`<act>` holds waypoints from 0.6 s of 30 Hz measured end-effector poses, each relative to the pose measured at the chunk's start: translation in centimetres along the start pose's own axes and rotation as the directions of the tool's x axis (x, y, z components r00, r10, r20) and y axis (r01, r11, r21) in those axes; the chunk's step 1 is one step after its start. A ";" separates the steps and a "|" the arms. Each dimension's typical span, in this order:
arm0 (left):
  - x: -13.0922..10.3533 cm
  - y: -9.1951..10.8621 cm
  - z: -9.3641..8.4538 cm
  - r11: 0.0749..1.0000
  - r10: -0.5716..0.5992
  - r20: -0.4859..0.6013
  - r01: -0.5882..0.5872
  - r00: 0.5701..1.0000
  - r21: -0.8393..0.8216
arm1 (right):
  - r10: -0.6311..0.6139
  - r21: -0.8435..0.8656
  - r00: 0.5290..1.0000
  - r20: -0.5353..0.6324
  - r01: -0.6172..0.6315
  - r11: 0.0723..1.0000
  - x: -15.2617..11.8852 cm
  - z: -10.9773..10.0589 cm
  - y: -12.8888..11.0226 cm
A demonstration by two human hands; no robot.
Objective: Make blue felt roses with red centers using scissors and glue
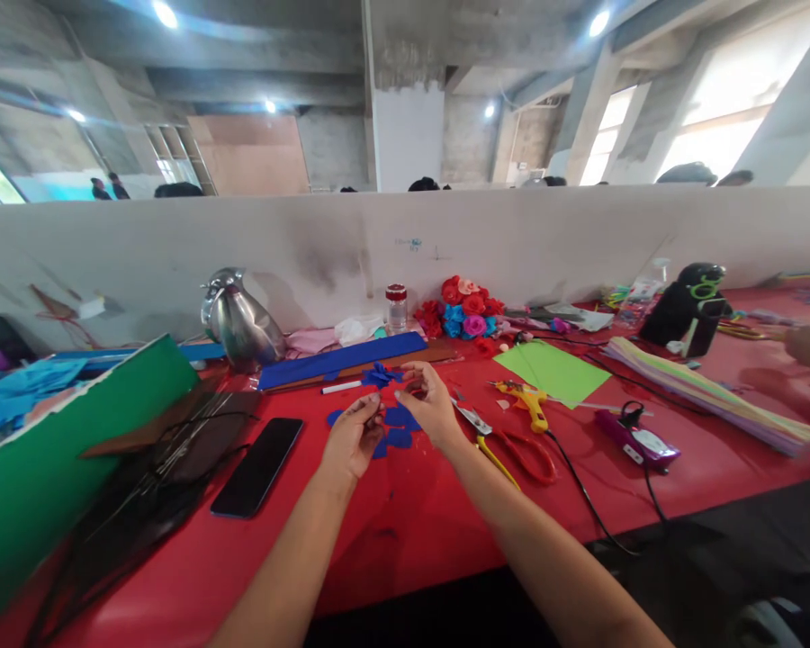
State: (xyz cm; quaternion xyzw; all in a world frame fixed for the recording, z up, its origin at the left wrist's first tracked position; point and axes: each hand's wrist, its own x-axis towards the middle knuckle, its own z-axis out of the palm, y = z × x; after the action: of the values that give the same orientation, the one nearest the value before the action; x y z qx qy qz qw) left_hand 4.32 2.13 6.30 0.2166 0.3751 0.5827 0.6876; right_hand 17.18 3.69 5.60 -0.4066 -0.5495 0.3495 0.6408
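Left hand (359, 434) and right hand (432, 407) with fingers curled inward, any grip unclear, blue pieces (399, 438) beneath and between them, midway between the red bench's (384, 531) near and far edges

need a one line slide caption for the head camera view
Two bare hands meet above blue pieces on a red table, with a yellow glue gun nearby.

Flat blue pieces (399, 438) lie clustered on a red tabletop (405, 522).
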 end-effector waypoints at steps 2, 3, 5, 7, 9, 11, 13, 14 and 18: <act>1.4 0.5 0.5 1.000 0.005 0.002 -0.005 1.000 0.005 | 0.022 0.042 0.999 -0.031 -0.021 0.999 1.4 0.4 0.5; 2.0 0.7 0.7 1.000 0.007 0.001 -0.007 1.000 0.009 | 0.032 0.057 0.998 -0.046 -0.029 0.998 1.9 0.5 0.9; 3.1 1.0 0.9 1.000 0.009 0.002 -0.009 1.000 0.014 | 0.036 0.073 0.997 -0.066 -0.031 0.997 2.5 0.7 1.8; 3.8 0.8 0.7 1.000 0.007 0.021 -0.007 1.000 0.014 | 0.034 0.063 0.997 -0.071 -0.029 0.998 2.4 0.7 2.7; 4.3 0.4 0.3 1.000 0.003 0.055 -0.003 0.998 0.005 | 0.051 0.038 0.997 -0.066 -0.049 0.998 2.0 0.6 3.5; 4.5 -0.3 -0.2 1.000 -0.011 0.084 0.012 0.996 -0.006 | 0.081 0.019 0.995 -0.050 -0.080 0.997 1.4 0.7 4.0; 4.5 -0.8 -0.7 0.999 -0.045 0.099 0.047 0.994 -0.009 | 0.094 0.009 0.995 -0.032 -0.094 0.996 0.9 0.8 4.2; 4.5 -1.1 -0.9 0.998 -0.065 0.102 0.066 0.993 -0.007 | 0.095 0.004 0.995 -0.023 -0.095 0.995 0.7 0.9 4.2; 4.1 -1.3 -1.2 0.994 -0.106 0.102 0.109 0.989 -0.018 | 0.100 -0.020 0.995 -0.005 -0.100 0.995 0.2 1.3 4.1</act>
State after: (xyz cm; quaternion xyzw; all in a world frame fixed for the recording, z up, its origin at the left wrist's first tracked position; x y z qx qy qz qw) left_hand 4.42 5.63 3.47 0.2173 0.3440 0.5374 0.7387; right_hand 15.89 5.81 2.02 -0.4407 -0.5308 0.3746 0.6195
